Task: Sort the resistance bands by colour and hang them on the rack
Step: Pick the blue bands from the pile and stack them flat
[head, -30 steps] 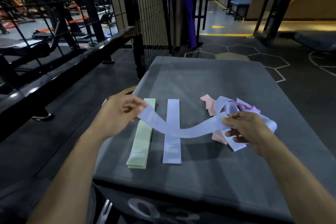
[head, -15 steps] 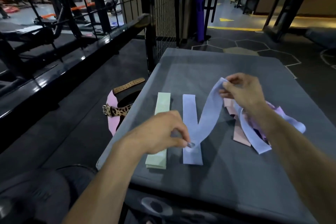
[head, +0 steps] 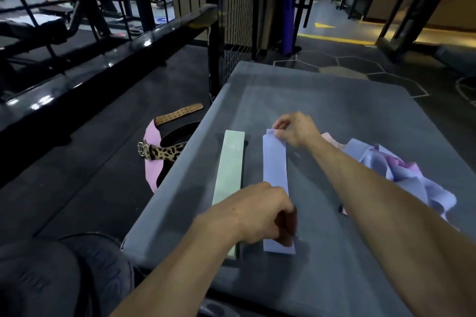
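A lilac band [head: 275, 162] lies stretched flat on the grey padded box [head: 334, 116], on top of another lilac band. My left hand [head: 260, 213] pinches its near end and my right hand [head: 296, 128] pinches its far end. A pale green band [head: 229, 167] lies flat just to the left, parallel to it. To the right, partly behind my right forearm, sits a loose heap of lilac and pink bands [head: 396, 167].
Lifting belts lie on the dark floor left of the box: a leopard-print one [head: 164, 152], a pink one [head: 152, 175] and a tan one [head: 177, 113]. A black metal rail [head: 103, 59] and a wire mesh panel [head: 237, 15] stand behind and to the left.
The lilac band, held twisted in the air between both hands, has been laid down straight on the lilac band on the box. My right hand moved to the far end, my left to the near end.
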`<state>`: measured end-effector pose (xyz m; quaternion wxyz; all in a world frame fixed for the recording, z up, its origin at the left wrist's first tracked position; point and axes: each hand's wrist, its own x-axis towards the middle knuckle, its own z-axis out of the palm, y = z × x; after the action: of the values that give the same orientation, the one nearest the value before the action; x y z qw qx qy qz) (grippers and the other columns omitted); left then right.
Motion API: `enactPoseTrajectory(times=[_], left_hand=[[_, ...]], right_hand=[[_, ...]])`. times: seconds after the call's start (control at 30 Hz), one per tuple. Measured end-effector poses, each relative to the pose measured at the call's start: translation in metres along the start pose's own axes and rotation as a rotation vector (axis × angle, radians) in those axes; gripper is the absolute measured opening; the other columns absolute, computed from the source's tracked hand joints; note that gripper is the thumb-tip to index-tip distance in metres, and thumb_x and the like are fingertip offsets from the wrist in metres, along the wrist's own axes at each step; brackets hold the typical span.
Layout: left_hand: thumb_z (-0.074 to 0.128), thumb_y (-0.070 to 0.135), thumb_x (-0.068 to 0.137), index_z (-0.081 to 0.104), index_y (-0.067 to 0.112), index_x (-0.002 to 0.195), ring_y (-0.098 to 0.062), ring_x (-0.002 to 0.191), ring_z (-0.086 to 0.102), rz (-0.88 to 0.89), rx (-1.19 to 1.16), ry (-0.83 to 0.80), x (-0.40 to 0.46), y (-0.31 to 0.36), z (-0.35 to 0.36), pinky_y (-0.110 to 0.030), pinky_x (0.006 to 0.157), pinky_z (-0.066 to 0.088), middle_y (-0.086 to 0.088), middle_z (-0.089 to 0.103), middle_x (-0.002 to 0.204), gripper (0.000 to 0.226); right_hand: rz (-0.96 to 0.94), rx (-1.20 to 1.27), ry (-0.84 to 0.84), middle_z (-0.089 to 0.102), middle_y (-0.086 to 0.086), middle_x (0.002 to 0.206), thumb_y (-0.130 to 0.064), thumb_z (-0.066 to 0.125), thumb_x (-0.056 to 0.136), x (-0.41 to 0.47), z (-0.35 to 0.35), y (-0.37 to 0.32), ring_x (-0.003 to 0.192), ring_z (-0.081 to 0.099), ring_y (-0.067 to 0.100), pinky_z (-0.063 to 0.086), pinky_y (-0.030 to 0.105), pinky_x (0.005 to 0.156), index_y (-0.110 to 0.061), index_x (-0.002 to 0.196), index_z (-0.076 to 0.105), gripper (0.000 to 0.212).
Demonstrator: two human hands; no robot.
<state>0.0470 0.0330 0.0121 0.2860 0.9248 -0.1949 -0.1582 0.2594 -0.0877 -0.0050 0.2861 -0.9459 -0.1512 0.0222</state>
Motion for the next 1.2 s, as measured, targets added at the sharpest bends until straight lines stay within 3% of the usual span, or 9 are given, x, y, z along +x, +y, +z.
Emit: enactPoseTrajectory(times=[0.1,0.27,0.4,0.5,0.6,0.87,1.0,1.1,1.2], left_hand=[[0.084,0.023,0.078,0.078,0.027,0.09,-0.003,0.079,0.067,-0.009,0.008,-0.015,0.005,-0.004,0.005,-0.032,0.08,0.058,0.011,0.076,0.085,0.014],[0.084,0.031,0.077,0.077,0.026,0.089,-0.015,0.081,0.07,-0.062,0.03,-0.072,0.009,-0.005,0.008,-0.037,0.079,0.06,0.007,0.075,0.085,0.015],[0.086,0.025,0.075,0.073,0.023,0.089,-0.013,0.078,0.067,-0.087,0.038,-0.144,0.01,-0.003,0.011,-0.034,0.075,0.059,0.009,0.073,0.081,0.019],[0.088,0.019,0.073,0.07,0.023,0.09,-0.013,0.076,0.063,-0.101,0.032,-0.178,0.01,-0.003,0.013,-0.035,0.077,0.058,0.01,0.067,0.079,0.025],[0.088,0.017,0.074,0.07,0.022,0.096,-0.014,0.077,0.062,-0.103,0.012,-0.201,0.009,-0.005,0.012,-0.034,0.078,0.057,0.006,0.069,0.087,0.029],[0.086,0.019,0.076,0.072,0.024,0.103,-0.014,0.084,0.066,-0.067,-0.008,-0.182,0.005,-0.009,0.011,-0.036,0.082,0.058,0.005,0.072,0.095,0.031],[0.086,0.024,0.078,0.073,0.025,0.101,-0.013,0.082,0.066,-0.082,-0.029,-0.195,0.007,-0.012,0.014,-0.034,0.082,0.059,0.007,0.073,0.09,0.027],[0.077,0.028,0.087,0.074,0.028,0.101,-0.014,0.084,0.067,-0.117,-0.054,-0.192,0.007,-0.011,0.013,-0.034,0.083,0.059,0.008,0.072,0.089,0.014],[0.061,0.019,0.095,0.074,0.028,0.105,-0.019,0.092,0.067,-0.098,0.003,-0.176,0.007,-0.005,0.01,-0.037,0.087,0.058,0.003,0.074,0.1,0.018]], right_hand=[[-0.005,-0.001,-0.007,0.074,-0.001,0.084,-0.009,0.065,0.081,0.004,0.009,0.003,0.083,0.067,0.017,0.051,0.024,0.071,-0.021,0.085,0.075,0.016],[-0.006,-0.047,-0.046,0.075,0.002,0.092,-0.009,0.067,0.082,0.01,0.02,0.014,0.082,0.064,0.014,0.048,0.022,0.075,-0.015,0.097,0.076,0.019],[-0.014,-0.055,-0.048,0.071,-0.001,0.088,-0.01,0.069,0.083,0.012,0.023,0.017,0.081,0.063,0.014,0.047,0.021,0.075,-0.014,0.101,0.075,0.02],[-0.013,-0.078,-0.053,0.073,-0.003,0.089,-0.012,0.068,0.08,0.013,0.021,0.014,0.084,0.067,0.016,0.054,0.027,0.079,-0.019,0.095,0.075,0.018],[-0.003,-0.095,-0.058,0.072,-0.008,0.085,-0.013,0.068,0.077,0.015,0.019,0.011,0.087,0.069,0.017,0.058,0.034,0.082,-0.025,0.089,0.074,0.018],[0.023,-0.114,-0.089,0.074,-0.006,0.093,-0.016,0.066,0.078,0.012,0.021,0.005,0.092,0.069,0.02,0.057,0.036,0.087,-0.03,0.089,0.072,0.019],[0.091,-0.194,-0.104,0.069,-0.004,0.108,-0.03,0.058,0.078,0.012,0.025,-0.006,0.101,0.064,0.026,0.052,0.034,0.088,-0.034,0.097,0.067,0.02],[0.042,-0.375,-0.059,0.064,0.001,0.114,-0.046,0.054,0.087,0.009,0.034,-0.013,0.102,0.062,0.03,0.045,0.034,0.08,-0.024,0.107,0.067,0.032],[0.024,-0.395,-0.014,0.06,0.007,0.125,-0.053,0.05,0.092,0.003,0.037,-0.013,0.108,0.06,0.033,0.048,0.039,0.086,-0.015,0.118,0.06,0.046]])
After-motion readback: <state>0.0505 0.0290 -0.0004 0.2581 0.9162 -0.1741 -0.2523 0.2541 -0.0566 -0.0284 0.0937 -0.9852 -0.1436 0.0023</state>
